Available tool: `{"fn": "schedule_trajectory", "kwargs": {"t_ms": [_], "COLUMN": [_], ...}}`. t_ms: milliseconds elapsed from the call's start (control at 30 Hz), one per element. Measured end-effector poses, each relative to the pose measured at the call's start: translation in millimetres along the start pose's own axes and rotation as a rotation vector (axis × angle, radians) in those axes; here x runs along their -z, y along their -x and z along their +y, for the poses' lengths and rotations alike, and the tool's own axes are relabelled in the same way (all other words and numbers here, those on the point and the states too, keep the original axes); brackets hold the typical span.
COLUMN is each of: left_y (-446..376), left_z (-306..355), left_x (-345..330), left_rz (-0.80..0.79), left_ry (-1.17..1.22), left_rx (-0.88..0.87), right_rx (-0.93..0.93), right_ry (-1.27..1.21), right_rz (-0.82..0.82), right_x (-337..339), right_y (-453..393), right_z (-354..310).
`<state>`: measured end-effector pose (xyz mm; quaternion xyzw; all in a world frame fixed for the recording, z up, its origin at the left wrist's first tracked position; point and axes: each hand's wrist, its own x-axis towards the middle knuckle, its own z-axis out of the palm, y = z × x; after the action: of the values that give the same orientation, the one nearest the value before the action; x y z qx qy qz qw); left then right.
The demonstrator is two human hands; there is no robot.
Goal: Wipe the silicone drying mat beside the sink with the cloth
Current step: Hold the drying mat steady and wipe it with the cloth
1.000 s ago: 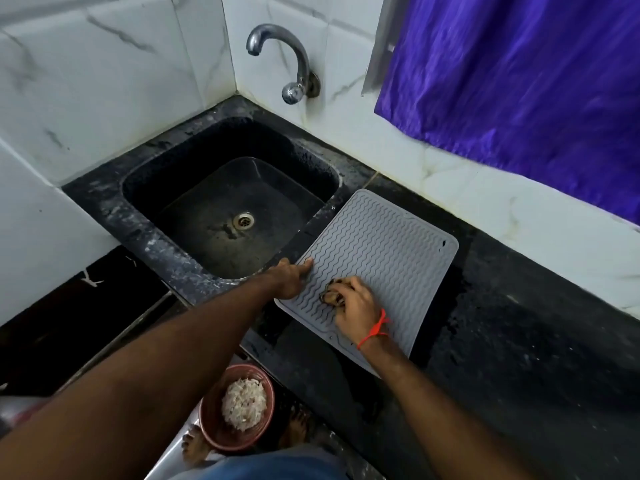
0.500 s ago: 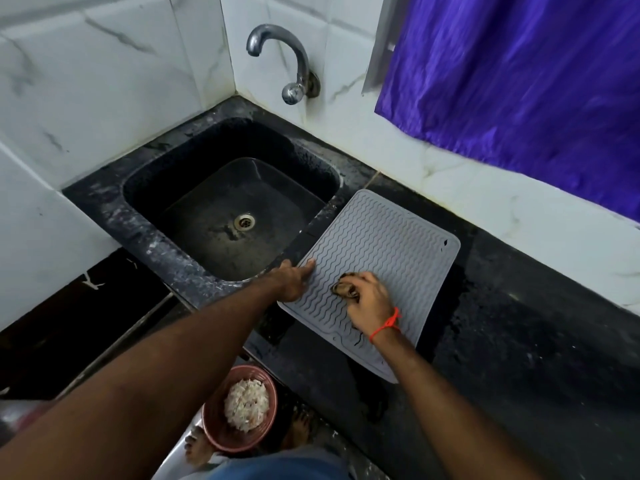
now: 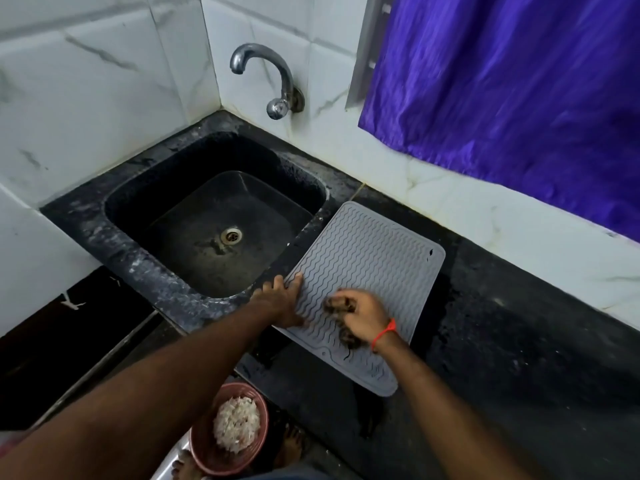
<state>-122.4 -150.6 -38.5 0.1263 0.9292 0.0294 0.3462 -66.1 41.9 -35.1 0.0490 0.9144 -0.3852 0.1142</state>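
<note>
A grey ridged silicone drying mat (image 3: 367, 258) lies on the black counter just right of the sink (image 3: 214, 220). My left hand (image 3: 280, 301) presses flat on the mat's near-left edge, fingers spread. My right hand (image 3: 363, 315), with a red thread at the wrist, is closed around a small dark bunched cloth (image 3: 341, 306) that rests on the mat's near half. Part of the cloth sticks out under the palm.
A steel tap (image 3: 266, 77) juts from the white tiled wall over the sink. A purple curtain (image 3: 502, 88) hangs at the right. Below the counter edge a pink bowl (image 3: 228, 431) of white scraps sits by my bare feet. Wet black counter (image 3: 519, 341) extends rightward.
My right hand slid the cloth along the mat, away from the near-left corner, then back a little nearer. The left hand stayed on the mat's edge.
</note>
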Motion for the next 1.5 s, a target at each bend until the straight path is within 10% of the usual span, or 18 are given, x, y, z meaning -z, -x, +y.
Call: {"fn": "schedule_trajectory", "kwargs": {"t_ms": [133,500,633,900,1233,1500], "left_y": [-0.4,-6.0,-6.5,-11.7,-16.9,-18.6], "left_z": [16.8,19.1,19.2,18.0,14.7,11.6], "left_x": [-3.9,-14.6,-11.4,-15.3,-20.8,-23.0], "left_rz": [0.051,0.030,0.027,0.034,0.065,0.090], "left_ry": [-0.018,0.037,0.052,0.033,0.038,0.061], "left_rx": [-0.004,0.022,0.018,0.023,0.008,0.004], "right_rx": [0.038,-0.033,-0.183,-0.097,-0.159,-0.143], "right_ry": [0.156,-0.044,-0.264,0.277,0.213,0.364], "right_rz": [0.245,-0.114,0.241,0.263,-0.053,0.181], "right_x": [20.4,18.0,59.9,79.2,91.3,110.3], "right_y": [-30.8,-12.4,-60.2,-126.6,-133.0,-186.7], "right_z": [7.2,7.0,8.7,29.2,15.8,10.7]}}
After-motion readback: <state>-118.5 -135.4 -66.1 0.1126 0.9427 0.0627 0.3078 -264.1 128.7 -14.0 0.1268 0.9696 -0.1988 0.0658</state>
